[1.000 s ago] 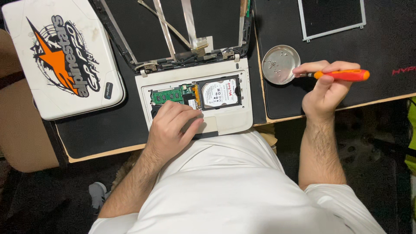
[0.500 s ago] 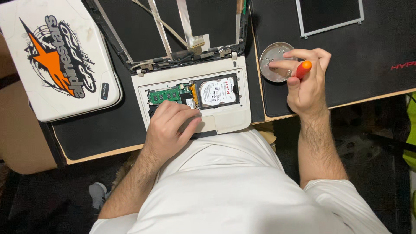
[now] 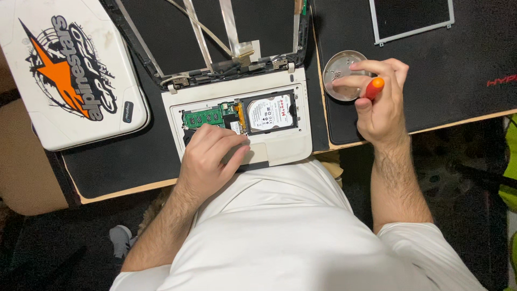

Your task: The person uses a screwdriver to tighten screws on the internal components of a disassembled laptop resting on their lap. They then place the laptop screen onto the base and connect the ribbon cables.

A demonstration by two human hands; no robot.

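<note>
On the far left of the desk (image 3: 107, 186), a white laptop lid (image 3: 64, 75) with an orange and black star sticker lies flat, partly on the black mat (image 3: 129, 161) and partly past its left edge. The mat covers most of the wooden top; only a thin light strip shows along the near edge. Just right of the lid sits the opened white laptop base (image 3: 285, 145), its underside panel off, with a green circuit board (image 3: 207, 116) and a silver hard drive (image 3: 269, 112) side by side in the bay. Behind it the stripped black screen frame (image 3: 215, 37) lies open, with flat ribbon cables across it.

The left hand (image 3: 207, 161) rests palm down on the base's near left part, fingers spread over the board's lower edge, gripping nothing. The near edge of the base hangs slightly over the desk edge, close against the person's white shirt.

Further right, on a second black mat (image 3: 463, 70), stands a round metal dish (image 3: 343, 82) that seems to hold small screws, though they are too tiny to be sure. The right hand (image 3: 379, 105) is closed around an orange-handled screwdriver (image 3: 373, 88), with its fingertips over the dish. A flat display panel (image 3: 412, 19) lies behind, well apart. Bare mat stretches right of the hand; the floor below is dark.
</note>
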